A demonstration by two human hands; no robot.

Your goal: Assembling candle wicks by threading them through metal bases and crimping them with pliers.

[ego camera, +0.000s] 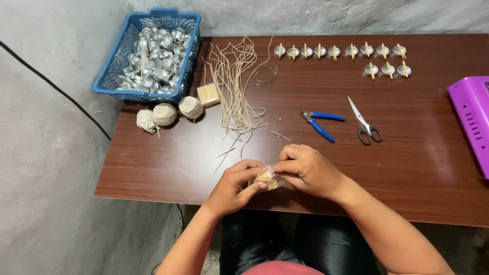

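At the near edge of the dark brown wooden counter (153, 173), the left hand (235, 184) and the right hand (308, 170) are both closed on a small clear plastic packet of thin pale wooden sticks (267, 179), pinching it between fingertips from either side. The packet looks very light, its film soft, crinkly and probably slippery, while the sticks inside seem stiff but easily snapped. Holding the bundle across its middle, rather than by loose film, seems safest.
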